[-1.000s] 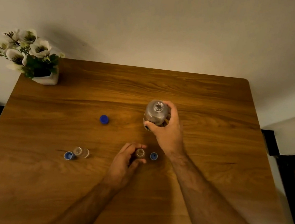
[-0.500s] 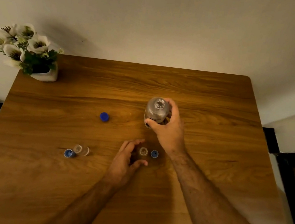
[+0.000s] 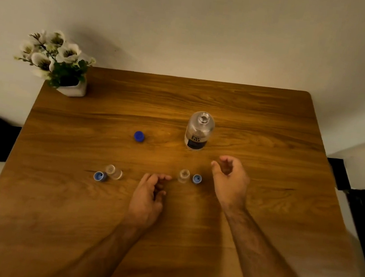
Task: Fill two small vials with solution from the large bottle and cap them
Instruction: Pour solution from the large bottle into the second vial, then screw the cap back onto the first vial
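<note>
Standing upright and uncapped at the far centre of the tabletop (image 3: 259, 217), the bottle (image 3: 199, 131) is free of both hands, its dark blue cap (image 3: 139, 136) lying well to its left. The right hand (image 3: 231, 183) hangs just nearer than the bottle and to its right, fingers (image 3: 224, 164) loosely curled and apart, holding nothing. The left hand (image 3: 147, 199) rests low over the wood, fingers half curled and empty, tips pointing toward the near vial (image 3: 183, 175). That vial stands upright and open between the two hands, with a small blue cap (image 3: 197, 178) just beside it on the right, mouth up. The cap lies closer to the right hand, the vial closer to the left, so capping looks like the likely next step: left to steady, right to fetch. The other vial (image 3: 114, 172) sits well to the left, its cap (image 3: 100, 176) touching or nearly so; whether either vial holds liquid cannot be told.
</note>
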